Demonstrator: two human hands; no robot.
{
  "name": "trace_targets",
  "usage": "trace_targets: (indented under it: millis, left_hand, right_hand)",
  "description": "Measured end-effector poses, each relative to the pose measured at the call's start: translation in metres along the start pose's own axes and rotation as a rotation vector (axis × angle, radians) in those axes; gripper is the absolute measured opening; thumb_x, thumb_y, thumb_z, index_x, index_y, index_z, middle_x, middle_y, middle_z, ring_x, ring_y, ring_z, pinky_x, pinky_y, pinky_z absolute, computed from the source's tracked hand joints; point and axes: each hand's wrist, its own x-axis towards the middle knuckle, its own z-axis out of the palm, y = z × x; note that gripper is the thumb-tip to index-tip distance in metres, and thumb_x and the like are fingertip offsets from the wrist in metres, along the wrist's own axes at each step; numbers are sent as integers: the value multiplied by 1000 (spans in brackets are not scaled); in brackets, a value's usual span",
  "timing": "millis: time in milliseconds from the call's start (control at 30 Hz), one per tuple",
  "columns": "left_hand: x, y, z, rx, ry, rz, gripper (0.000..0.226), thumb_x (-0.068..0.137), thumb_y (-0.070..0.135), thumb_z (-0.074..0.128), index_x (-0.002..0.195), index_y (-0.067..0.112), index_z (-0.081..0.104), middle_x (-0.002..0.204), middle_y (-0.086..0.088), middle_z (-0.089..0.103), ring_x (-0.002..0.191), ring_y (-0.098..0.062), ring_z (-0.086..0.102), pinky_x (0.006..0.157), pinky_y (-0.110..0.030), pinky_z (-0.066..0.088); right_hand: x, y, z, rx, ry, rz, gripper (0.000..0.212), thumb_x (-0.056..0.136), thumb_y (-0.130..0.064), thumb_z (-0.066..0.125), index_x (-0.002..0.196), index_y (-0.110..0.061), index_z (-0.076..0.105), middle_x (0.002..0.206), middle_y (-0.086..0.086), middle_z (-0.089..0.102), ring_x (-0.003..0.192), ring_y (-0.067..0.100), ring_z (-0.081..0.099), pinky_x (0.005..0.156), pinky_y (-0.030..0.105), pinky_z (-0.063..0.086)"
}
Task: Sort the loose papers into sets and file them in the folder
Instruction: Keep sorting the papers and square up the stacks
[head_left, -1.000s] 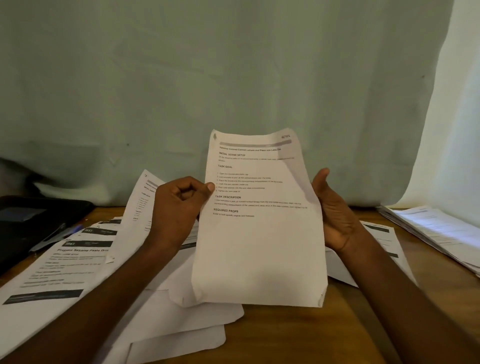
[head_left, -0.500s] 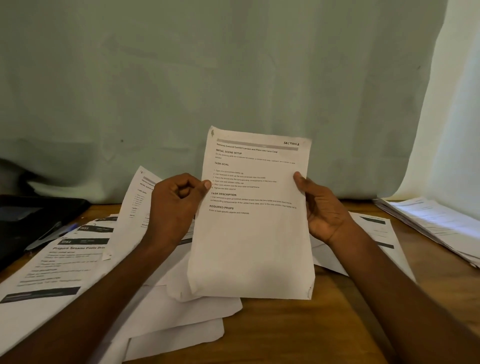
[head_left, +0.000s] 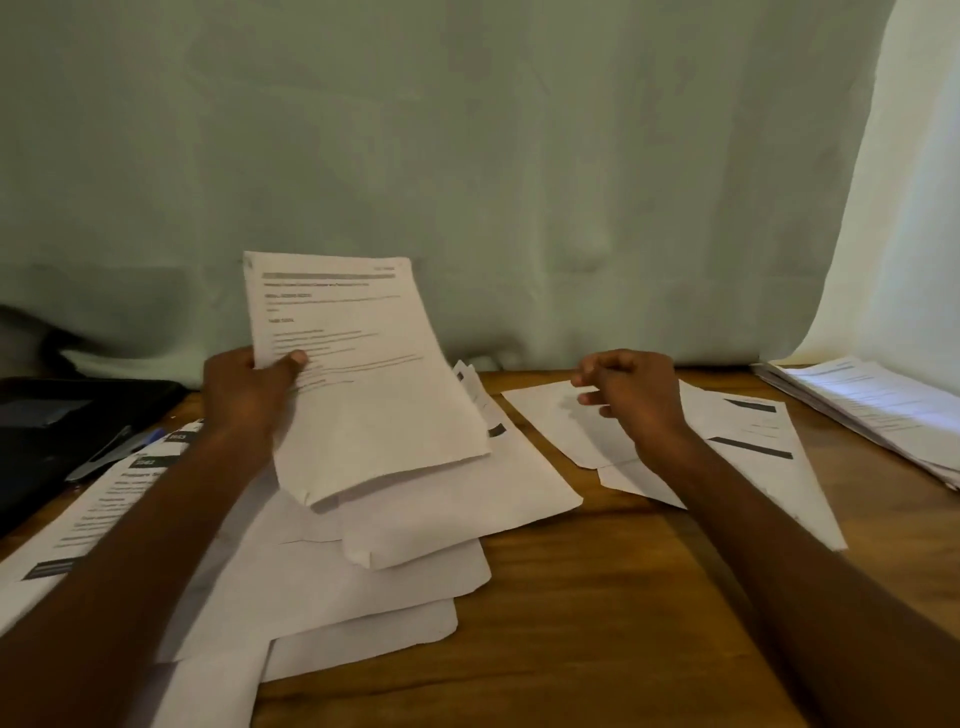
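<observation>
Left hand (head_left: 244, 387) pinching white printed paper sheet (head_left: 358, 374) above loose white papers (head_left: 415, 551); right hand (head_left: 631, 395) loosely curled, holding nothing, over wooden table (head_left: 597, 597).

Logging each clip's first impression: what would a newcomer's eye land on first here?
The printed sheet raised at centre left, pinched at its left edge by the left hand. Then the right hand, loosely curled and holding nothing, above the papers at right. Below spreads a messy heap of loose sheets across the wooden table.
</observation>
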Motion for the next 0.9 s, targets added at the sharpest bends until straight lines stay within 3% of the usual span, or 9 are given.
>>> trace_targets:
  millis: [133,233,267,333,400,500,634,767,900]
  left_hand:
    - [19,-2,-26,17,-14,-129,40,95,5,68,134,-2,61,117,-7,64,107,-26,64,95,-32,48]
    - [21,-1,-35,64,-66,-205,41,96,3,65,136,-5,58,119,-9,62,105,-27,61,95,-33,46]
    - [22,-1,-40,79,-88,-215,40,96,4,65,135,-5,58,123,-11,63,106,-28,62,96,-35,46]
    - [27,-5,-53,86,-119,-228,41,95,5,67,134,-4,59,131,-16,64,110,-31,64,99,-39,47]
    - [31,-7,-65,62,-102,-232,41,94,8,69,133,0,61,131,-17,66,111,-33,65,104,-45,47]
    - [34,-10,-69,9,-103,-232,39,94,11,69,133,5,62,129,-13,67,113,-33,66,100,-43,49]
    - [34,-7,-60,-61,-140,-182,30,92,14,71,122,14,68,126,-8,70,108,-25,69,90,-34,53]
    - [32,-4,-55,-108,-184,-160,51,80,22,76,130,12,67,127,-7,71,115,-27,68,102,-42,51]
    - [28,-4,-42,-159,-203,-151,41,93,17,69,133,10,65,127,-7,71,114,-27,69,102,-42,52]
  right_hand:
    - [-9,10,26,-321,-111,-60,21,94,-20,66,77,-28,75,87,-9,77,75,14,75,84,40,62]
    - [-22,10,48,-513,-153,-142,10,96,-29,65,93,-29,75,102,-10,74,93,15,70,87,39,58]
    - [-27,8,54,-572,-182,-151,16,96,-39,65,102,-27,73,105,-10,72,96,16,67,86,36,55]
    - [-36,4,61,-681,-265,-127,46,91,-60,65,114,-21,64,100,-7,61,93,15,60,79,33,49]
    - [-39,4,66,-695,-299,-99,52,84,-59,74,113,-17,64,100,-4,61,89,14,57,77,32,49]
    - [-30,8,62,-519,-238,-6,30,78,-32,88,102,-16,77,109,0,74,94,18,65,88,37,55]
    - [-19,7,48,-176,-98,111,11,78,-18,87,80,-20,77,96,-1,75,97,21,68,96,38,52]
    - [-14,8,38,69,-71,221,8,83,-10,82,85,-8,75,95,9,75,96,28,69,88,35,53]
    - [-20,-1,36,254,-93,254,6,87,-9,78,88,-11,72,91,3,73,88,20,67,67,26,48]
